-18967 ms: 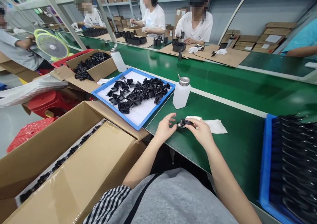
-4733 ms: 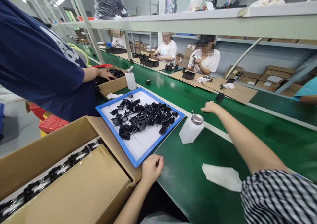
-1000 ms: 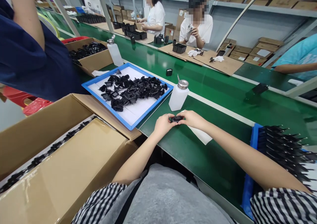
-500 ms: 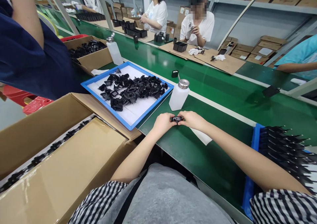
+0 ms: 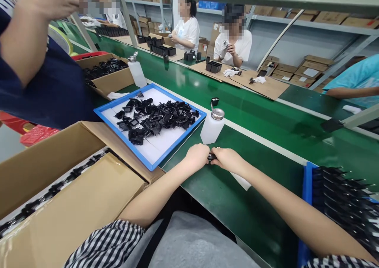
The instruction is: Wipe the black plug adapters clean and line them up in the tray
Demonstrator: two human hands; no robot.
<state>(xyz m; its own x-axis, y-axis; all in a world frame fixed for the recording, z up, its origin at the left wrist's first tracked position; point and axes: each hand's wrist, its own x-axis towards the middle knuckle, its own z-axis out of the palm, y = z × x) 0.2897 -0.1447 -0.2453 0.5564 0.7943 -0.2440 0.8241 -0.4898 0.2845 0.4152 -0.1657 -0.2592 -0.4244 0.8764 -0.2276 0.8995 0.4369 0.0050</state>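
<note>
Both of my hands meet just above the green bench, close to its near edge. Between them is a small black plug adapter point(image 5: 211, 157), mostly covered by fingers. My left hand point(image 5: 197, 157) is closed on its left side, with the back of the hand facing up. My right hand point(image 5: 229, 158) pinches its right end between thumb and fingers. A white cloth or paper point(image 5: 242, 181) lies beneath my right wrist. Just beyond my hands stands a white pump bottle point(image 5: 212, 129) with a metal top.
A blue-rimmed tray point(image 5: 124, 137) of loose black plug adapters sits to the left, beside an open carton point(image 5: 91, 132). At right, a blue tray point(image 5: 308, 189) holds rows of black parts. A green conveyor point(image 5: 251, 106) runs beyond; several co-workers sit across, another stands left.
The view has tilted up, so the scene sits lower. My left hand has turned and covers more of the plug adapter. A black piece on the conveyor has shifted right, behind the bottle top.
</note>
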